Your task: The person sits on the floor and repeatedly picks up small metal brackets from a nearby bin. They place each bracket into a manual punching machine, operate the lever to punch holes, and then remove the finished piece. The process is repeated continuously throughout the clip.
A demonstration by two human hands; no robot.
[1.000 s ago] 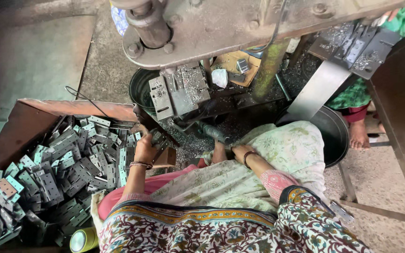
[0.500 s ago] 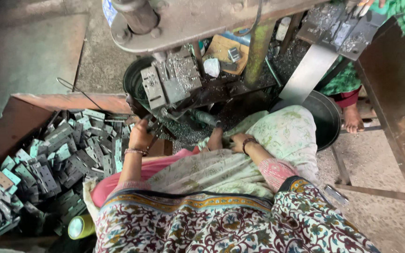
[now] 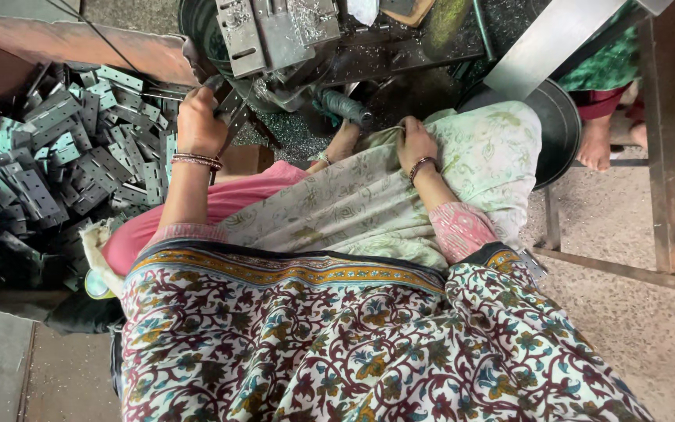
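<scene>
Beside the metal press (image 3: 283, 31), a speckled concrete floor (image 3: 634, 328)

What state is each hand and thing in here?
Left hand: closed on a hinge plate beside the press.
Right hand: resting on the cloth in the lap, holding nothing visible.
Hinges: heaped loose in the bin.
Press: littered with metal shavings.
Pan: partly under the cloth.

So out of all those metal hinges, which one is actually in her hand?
The hinge pinched in her left hand, held up beside the press. All the others lie loose in the pile in the box on her left.
</scene>
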